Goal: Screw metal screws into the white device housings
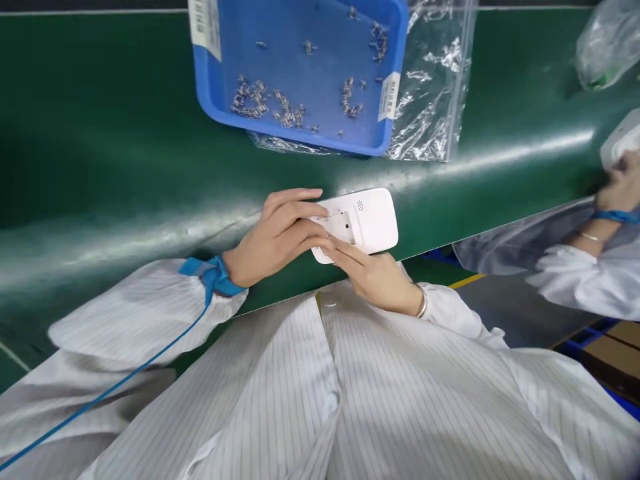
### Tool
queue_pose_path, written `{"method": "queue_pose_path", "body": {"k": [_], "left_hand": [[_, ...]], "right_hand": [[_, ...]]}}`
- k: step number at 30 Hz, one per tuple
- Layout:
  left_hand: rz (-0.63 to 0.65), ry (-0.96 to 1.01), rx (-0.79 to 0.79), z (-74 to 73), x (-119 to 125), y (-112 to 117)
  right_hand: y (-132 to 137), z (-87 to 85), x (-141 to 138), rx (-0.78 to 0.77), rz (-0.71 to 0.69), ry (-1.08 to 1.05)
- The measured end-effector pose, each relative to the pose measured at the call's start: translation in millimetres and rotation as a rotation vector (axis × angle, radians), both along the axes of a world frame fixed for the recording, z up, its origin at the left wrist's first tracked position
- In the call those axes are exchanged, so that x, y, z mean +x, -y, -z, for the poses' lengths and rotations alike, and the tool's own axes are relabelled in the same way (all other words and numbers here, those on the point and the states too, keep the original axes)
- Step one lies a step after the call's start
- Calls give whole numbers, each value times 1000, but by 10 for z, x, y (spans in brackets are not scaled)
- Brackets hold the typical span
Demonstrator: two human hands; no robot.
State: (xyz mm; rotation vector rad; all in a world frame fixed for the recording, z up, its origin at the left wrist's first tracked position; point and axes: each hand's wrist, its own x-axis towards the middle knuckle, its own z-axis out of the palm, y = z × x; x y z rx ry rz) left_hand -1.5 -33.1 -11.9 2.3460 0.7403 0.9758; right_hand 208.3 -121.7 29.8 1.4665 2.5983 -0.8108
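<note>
A white plastic device with rounded corners [379,223] lies at a slight tilt over the green table, close to its front edge. Its upward face has a recessed compartment with a small dark square in it, and a cluster of small holes beside that. My left hand [277,237] has its fingers over the device's left end, some of them reaching into the recess. From the near side, my right hand [383,283] holds the lower edge, its fingertips meeting those of the left hand. Both thumbs are hidden. Whether a small part is between the fingertips, I cannot tell.
Beyond the device stands a blue tray [300,133] with several small metal pieces in it. A clear plastic bag [427,100] lies partly under the tray. At the right, a co-worker's hand [620,187] touches another white item [617,143]. A blue cord [125,380] runs from my left wrist.
</note>
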Motion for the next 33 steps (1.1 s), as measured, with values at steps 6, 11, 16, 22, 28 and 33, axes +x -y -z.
{"method": "queue_pose_path", "body": {"k": [6, 11, 16, 22, 28, 33], "left_hand": [[-41, -151, -138, 50, -44, -52], [-1, -159, -207, -9, -12, -52], [32, -114, -281, -19, 3, -41], [14, -121, -247, -73, 104, -39], [126, -320, -232, -173, 133, -179], [201, -305, -247, -252, 52, -218]], "right_hand": [[-28, 70, -159, 48, -96, 10], [1, 90, -183, 80, -132, 37], [32, 159, -188, 116, -140, 87], [68, 166, -212, 293, -161, -12], [87, 263, -242, 466, -103, -132], [68, 353, -226, 578, -144, -191]]}}
